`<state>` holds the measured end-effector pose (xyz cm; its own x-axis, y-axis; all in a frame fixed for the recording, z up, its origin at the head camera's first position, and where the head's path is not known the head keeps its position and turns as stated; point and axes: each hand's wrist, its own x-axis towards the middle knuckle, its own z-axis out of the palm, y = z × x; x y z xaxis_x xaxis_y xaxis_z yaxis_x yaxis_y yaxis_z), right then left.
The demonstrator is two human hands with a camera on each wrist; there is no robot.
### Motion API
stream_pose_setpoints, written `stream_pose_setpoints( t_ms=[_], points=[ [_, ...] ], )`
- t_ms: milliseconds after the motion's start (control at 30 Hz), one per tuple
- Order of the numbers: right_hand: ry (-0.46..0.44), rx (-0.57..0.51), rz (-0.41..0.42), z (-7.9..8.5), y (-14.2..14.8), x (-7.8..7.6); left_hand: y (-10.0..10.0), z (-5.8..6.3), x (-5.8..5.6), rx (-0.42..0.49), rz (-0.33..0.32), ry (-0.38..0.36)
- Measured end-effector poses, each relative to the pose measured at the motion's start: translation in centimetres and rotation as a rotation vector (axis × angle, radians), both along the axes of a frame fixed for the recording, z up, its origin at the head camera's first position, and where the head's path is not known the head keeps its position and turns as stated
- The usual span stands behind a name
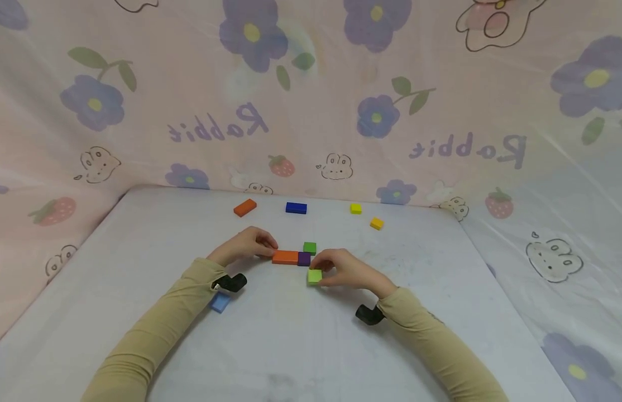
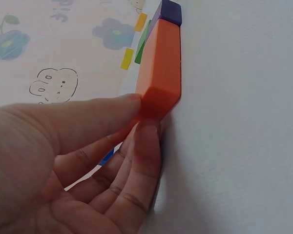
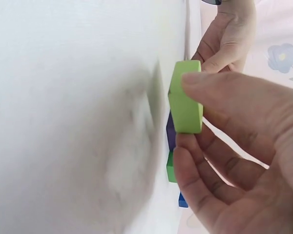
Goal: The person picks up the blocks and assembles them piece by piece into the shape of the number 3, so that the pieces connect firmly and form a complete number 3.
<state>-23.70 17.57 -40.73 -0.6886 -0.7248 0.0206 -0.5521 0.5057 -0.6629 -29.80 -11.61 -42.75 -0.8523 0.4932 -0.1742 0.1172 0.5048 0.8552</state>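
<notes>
My left hand (image 1: 247,244) has its thumb and fingertips at the left end of an orange block (image 1: 285,257), pinching it. Against that block's other end sits a small purple block (image 1: 304,259). A green block (image 1: 310,247) lies just behind the purple one. In my right hand (image 1: 348,271) a light green block (image 3: 186,105) is pinched between thumb and fingers. It is held just in front and to the right of the purple block, and the right wrist view shows a gap between it and the table.
Toward the back of the white table (image 1: 271,352) lie another orange block (image 1: 245,207), a dark blue block (image 1: 296,208), a yellow block (image 1: 355,209) and a yellow-orange block (image 1: 377,223). A light blue block (image 1: 220,302) is beside my left forearm. Patterned curtains surround the table.
</notes>
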Motion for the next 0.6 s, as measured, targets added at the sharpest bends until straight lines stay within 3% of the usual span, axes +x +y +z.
stream_pose_setpoints(
  t_ms=[600],
  points=[
    [0.022, 0.058, -0.089, -0.43, -1.01, -0.27, -0.14, -0.34, -0.39, 0.003, -0.005, -0.001]
  ],
)
